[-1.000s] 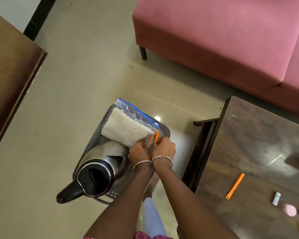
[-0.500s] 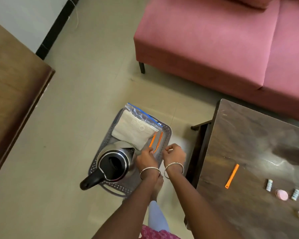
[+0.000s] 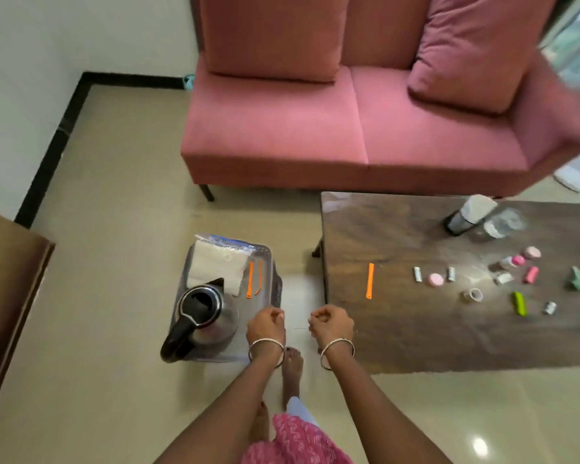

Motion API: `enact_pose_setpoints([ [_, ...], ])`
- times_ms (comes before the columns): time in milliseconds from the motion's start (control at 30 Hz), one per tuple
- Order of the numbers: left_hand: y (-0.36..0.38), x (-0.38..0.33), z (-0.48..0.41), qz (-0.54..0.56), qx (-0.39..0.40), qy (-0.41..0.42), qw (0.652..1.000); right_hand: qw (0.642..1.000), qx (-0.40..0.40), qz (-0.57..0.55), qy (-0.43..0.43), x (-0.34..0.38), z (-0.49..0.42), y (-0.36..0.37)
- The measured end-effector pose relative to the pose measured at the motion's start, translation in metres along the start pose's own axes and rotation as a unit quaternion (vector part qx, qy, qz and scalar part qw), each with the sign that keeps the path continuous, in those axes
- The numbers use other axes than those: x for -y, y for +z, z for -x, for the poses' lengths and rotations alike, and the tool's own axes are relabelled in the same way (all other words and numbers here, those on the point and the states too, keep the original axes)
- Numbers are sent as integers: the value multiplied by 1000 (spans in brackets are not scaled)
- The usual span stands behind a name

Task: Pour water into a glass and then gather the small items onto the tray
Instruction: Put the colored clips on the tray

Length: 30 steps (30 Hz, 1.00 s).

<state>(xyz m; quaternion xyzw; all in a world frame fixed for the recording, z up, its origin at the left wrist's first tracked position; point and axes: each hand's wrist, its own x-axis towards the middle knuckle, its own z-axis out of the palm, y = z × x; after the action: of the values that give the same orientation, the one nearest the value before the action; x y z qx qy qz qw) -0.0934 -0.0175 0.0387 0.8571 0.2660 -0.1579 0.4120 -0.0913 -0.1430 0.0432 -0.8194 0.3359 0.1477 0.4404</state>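
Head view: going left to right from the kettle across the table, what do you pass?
Kettle, two orange sticks on the tray, lone orange stick on the table, pink round cap, tape ring, green stick, teal piece.

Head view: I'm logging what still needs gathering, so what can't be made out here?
- Glass: motion-blurred in the head view; water level unreadable.
- Grey cylinder and other bits on the table: too small and blurred to identify.
- Left hand and right hand: fingers curled; whether they pinch anything is too small to tell.
- Tray: near rim hidden by the kettle and left hand.
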Motion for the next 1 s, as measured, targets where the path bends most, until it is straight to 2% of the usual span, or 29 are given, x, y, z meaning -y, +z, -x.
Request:
enact_pose_setpoints([
  [200, 29, -40, 40, 17, 65, 71, 995, 998, -61, -15, 19, -36, 24, -71],
  [367, 67, -73, 66, 5, 103, 90, 991, 992, -104, -51, 47, -72, 21, -128],
  [567, 124, -104, 90, -27, 114, 81, 990, 988, -110, -68, 81, -123, -7, -192],
  [833, 211, -150, 104, -44, 60, 19, 997, 985, -114, -82, 99, -185, -85, -313],
  [1000, 242, -169, 104, -51, 28, -9, 998, 987, -114, -56, 98, -212, -122, -363],
])
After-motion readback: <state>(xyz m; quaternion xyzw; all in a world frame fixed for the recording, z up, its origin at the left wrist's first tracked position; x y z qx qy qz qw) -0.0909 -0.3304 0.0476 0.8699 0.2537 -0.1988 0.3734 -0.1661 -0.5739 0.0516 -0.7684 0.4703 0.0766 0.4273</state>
